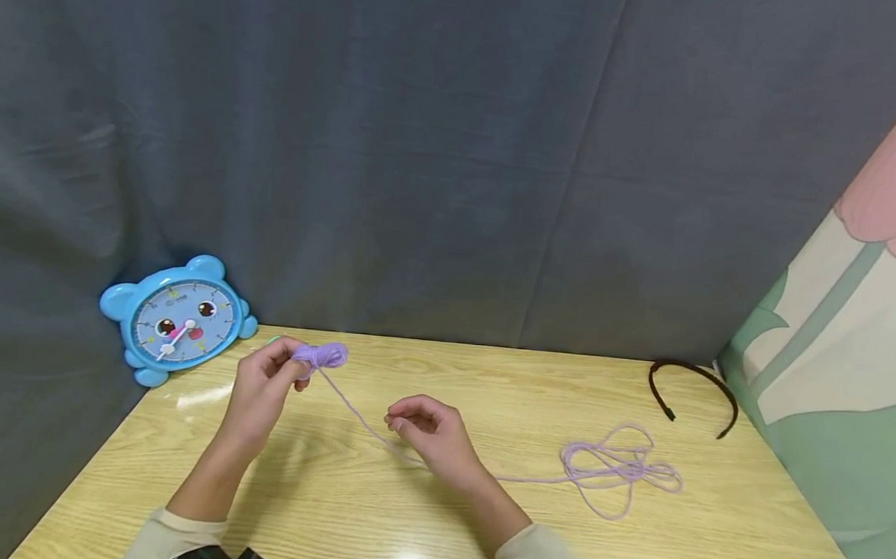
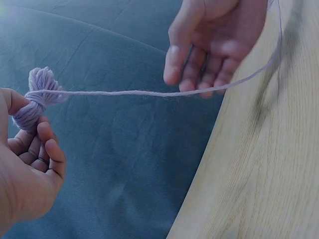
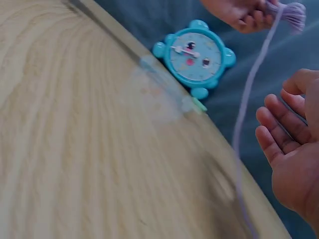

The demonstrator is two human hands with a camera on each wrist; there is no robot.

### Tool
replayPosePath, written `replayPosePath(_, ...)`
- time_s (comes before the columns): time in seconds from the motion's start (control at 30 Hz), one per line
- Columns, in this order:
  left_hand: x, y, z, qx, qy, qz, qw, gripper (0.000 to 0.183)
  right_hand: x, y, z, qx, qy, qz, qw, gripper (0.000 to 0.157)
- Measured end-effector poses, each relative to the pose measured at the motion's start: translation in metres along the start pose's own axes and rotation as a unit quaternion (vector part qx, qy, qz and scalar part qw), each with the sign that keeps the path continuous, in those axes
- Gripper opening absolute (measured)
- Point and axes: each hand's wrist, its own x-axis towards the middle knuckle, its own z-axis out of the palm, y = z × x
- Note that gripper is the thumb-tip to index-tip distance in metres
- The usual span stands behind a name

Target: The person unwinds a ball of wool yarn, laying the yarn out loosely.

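Observation:
My left hand pinches a small bundle of purple yarn between thumb and fingers, above the table's left part. Strands wrap round the bundle's middle, and its looped ends stick out, as the left wrist view shows. From it a single strand runs towards my right hand. That hand hovers with loosely bent fingers and grips nothing; in the right wrist view the strand passes beside its fingers, apart from them. Further right, the strand leads to a loose, looped heap of the same yarn lying on the table.
A blue bear-shaped clock leans against the dark curtain at the back left. Near the back right corner of the wooden table lies a dark headband. A patterned cloth hangs along the right side.

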Motion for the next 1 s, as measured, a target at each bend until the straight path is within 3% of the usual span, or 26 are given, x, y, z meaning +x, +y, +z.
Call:
replayPosePath(0.3,-0.001,0.002,0.001,0.012,-0.003,-0.004,0.9999,0.013,-0.008,0.003,0.018,0.021,-0.075,0.051,0.996,0.032)
replayPosePath(0.4,-0.001,0.002,0.000,0.015,-0.004,-0.006,0.9999,0.012,-0.016,-0.004,0.014,0.023,-0.086,0.037,0.995,0.031)
replayPosePath(0.77,0.000,0.000,0.000,0.022,-0.007,-0.007,0.9997,0.011,-0.041,-0.048,-0.024,-0.003,-0.060,-0.043,0.997,0.020)
replayPosePath(1.0,-0.001,-0.001,0.002,0.045,-0.014,-0.005,0.9989,0.007,-0.049,-0.065,-0.050,-0.044,-0.004,-0.076,0.996,0.014)
